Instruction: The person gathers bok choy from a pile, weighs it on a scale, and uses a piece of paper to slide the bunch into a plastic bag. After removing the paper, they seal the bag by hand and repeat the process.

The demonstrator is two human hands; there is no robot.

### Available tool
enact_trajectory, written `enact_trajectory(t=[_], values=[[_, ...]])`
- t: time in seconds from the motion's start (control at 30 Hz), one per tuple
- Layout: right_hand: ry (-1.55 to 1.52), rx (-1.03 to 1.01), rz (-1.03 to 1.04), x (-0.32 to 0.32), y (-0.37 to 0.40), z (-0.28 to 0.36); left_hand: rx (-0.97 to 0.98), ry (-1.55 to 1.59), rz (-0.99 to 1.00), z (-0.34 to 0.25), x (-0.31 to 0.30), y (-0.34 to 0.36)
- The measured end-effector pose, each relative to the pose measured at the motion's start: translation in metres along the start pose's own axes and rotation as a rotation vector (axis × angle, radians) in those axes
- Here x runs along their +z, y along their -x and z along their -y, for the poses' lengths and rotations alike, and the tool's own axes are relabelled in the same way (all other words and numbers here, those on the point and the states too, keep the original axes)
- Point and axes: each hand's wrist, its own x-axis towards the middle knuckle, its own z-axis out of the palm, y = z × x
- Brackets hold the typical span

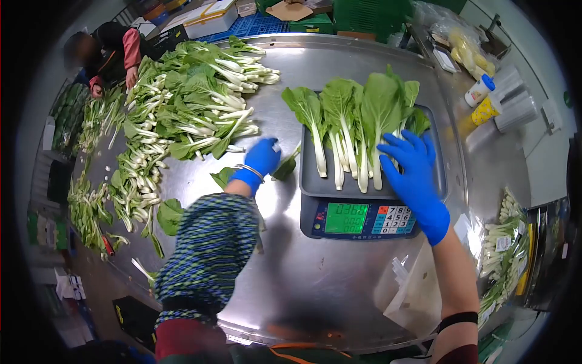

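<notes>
Leafy greens with pale stalks, looking like bok choy [344, 100], lie side by side on the grey tray of a digital scale [310, 176]. Over the right side of these greens rests my right hand [412, 170] in a blue glove, fingers spread and touching leaves and stalks. My left hand [259, 162], also blue-gloved, is above the metal table left of the scale. Its fingers look loosely bent and slightly apart, with no vegetable visible in them. Just right of it lies a single leaf [287, 166]. The green display [346, 218] is lit, its digits blurred.
A large heap of bok choy [200, 91] covers the table's left side. Another person [112, 51] has hands at the heap's far left edge. Plastic bags [418, 291] lie at front right, near bagged greens [503, 242]. Rolls of film [512, 103] stand at right.
</notes>
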Motion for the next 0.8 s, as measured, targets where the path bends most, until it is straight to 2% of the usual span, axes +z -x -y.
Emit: enact_trajectory(t=[0.1,0.13,0.2,0.27,0.3,0.37,0.47,0.53,0.57,0.6,0.63,0.67,0.73,0.77,0.8], values=[[-0.044,0.029,-0.058,-0.004,0.005,0.009,0.113,-0.339,0.101,-0.003,0.049,0.015],[-0.08,0.077,-0.067,-0.007,0.006,0.009,0.055,-0.356,0.061,-0.001,0.055,0.016],[-0.014,0.06,-0.071,-0.028,0.017,-0.013,0.045,-0.448,0.142,-0.005,0.017,0.019],[-0.161,0.19,-0.14,-0.048,0.036,-0.049,0.221,-0.006,-0.33,0.011,-0.025,0.029],[-0.158,0.199,-0.148,-0.055,0.042,-0.063,0.326,0.001,-0.345,0.005,-0.053,0.026],[-0.206,0.471,-0.226,-0.065,0.055,-0.077,0.523,-0.064,-0.316,-0.037,-0.109,0.022],[-0.277,0.467,-0.207,-0.051,0.031,-0.081,0.854,-0.168,-0.19,-0.1,-0.125,-0.006],[-0.116,0.393,-0.132,-0.027,0.014,-0.09,0.893,-0.327,-0.136,-0.129,-0.109,-0.021],[-0.112,0.394,-0.143,-0.023,0.009,-0.088,0.793,-0.359,-0.154,-0.133,-0.093,-0.022],[-0.261,0.578,-0.036,-0.02,0.003,-0.086,0.687,-0.43,-0.198,-0.132,-0.079,-0.016],[-0.414,0.761,0.075,-0.017,-0.002,-0.085,0.427,-0.339,-0.087,-0.137,-0.074,-0.002],[-0.416,0.766,0.064,-0.016,-0.007,-0.082,0.174,-0.248,0.026,-0.141,-0.069,0.011],[-0.491,0.927,0.192,-0.02,-0.015,-0.073,-0.027,-0.25,0.186,-0.151,-0.054,0.027],[-0.697,0.771,0.224,-0.024,-0.022,-0.058,-0.016,-0.309,0.105,-0.162,-0.044,0.029],[-0.695,0.744,0.267,-0.014,-0.028,-0.053,-0.013,-0.31,0.117,-0.17,-0.031,0.028]])
